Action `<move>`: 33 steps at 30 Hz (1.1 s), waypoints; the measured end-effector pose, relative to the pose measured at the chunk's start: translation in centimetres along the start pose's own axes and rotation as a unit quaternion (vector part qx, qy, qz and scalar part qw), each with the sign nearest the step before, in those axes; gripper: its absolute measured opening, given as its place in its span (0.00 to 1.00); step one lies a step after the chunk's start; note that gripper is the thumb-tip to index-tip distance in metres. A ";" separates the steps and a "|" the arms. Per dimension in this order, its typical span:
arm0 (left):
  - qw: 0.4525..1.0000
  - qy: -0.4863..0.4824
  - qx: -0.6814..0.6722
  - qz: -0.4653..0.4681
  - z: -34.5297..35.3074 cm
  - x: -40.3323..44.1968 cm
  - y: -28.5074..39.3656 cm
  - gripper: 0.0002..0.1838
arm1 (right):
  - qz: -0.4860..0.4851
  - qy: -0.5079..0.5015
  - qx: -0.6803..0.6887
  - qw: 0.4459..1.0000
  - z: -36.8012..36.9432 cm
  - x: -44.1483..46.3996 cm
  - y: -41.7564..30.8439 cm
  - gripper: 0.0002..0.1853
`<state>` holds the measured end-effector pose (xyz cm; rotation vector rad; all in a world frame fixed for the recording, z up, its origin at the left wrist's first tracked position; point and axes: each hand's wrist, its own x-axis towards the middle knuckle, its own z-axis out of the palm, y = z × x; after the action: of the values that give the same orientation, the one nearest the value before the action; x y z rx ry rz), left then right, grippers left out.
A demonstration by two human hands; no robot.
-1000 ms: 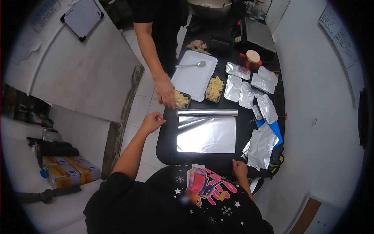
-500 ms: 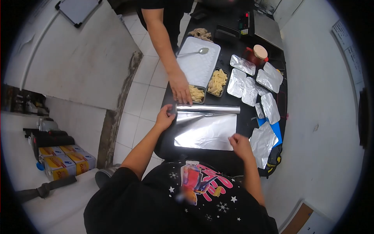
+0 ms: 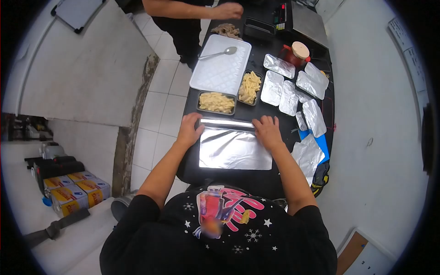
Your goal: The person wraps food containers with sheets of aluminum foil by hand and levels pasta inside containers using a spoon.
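Observation:
A roll of aluminium foil (image 3: pixel 227 123) lies across the black table, with a shiny flat sheet (image 3: pixel 234 150) drawn out from it toward me. My left hand (image 3: pixel 188 130) grips the roll's left end, thumb on the near side. At the right end, my right hand (image 3: pixel 268 131) has its fingers bent over the roll. Just beyond the roll sits a black container of penne pasta (image 3: pixel 216 102). A second pasta container (image 3: pixel 250 87) stands to its right, turned lengthwise.
Several foil-covered containers (image 3: pixel 288 98) cluster at the right, near a red pot with a pale lid (image 3: pixel 300 49). A spoon (image 3: pixel 230 50) rests on a white tray (image 3: pixel 211 73). Beyond are a black container (image 3: pixel 260 29) and a scale (image 3: pixel 308 25). A co-worker's hand (image 3: pixel 228 10) hovers at the far end.
My right hand has moved from the sheet's near right corner up to the roll's right end. The co-worker's hand has withdrawn from the near pasta container to the far end of the table.

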<state>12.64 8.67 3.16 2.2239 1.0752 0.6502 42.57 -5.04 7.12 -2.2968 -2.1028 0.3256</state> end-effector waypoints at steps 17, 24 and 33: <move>0.974 -0.121 0.193 0.016 1.0 -0.3 4.0 0.25 | -0.083 0.164 0.063 0.981 4.0 0.6 1.4 0.21; 0.958 -0.159 0.226 0.075 1.3 -0.3 6.7 0.23 | -0.121 0.029 0.030 0.992 3.0 0.0 1.1 0.21; 0.945 -0.230 0.159 0.168 0.8 1.0 12.8 0.24 | -0.188 0.111 0.027 0.975 -4.1 -3.9 -1.6 0.23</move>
<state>20.46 2.78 11.47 2.6877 0.5971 0.0653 41.37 -8.19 11.94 -1.7556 -2.3092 0.1101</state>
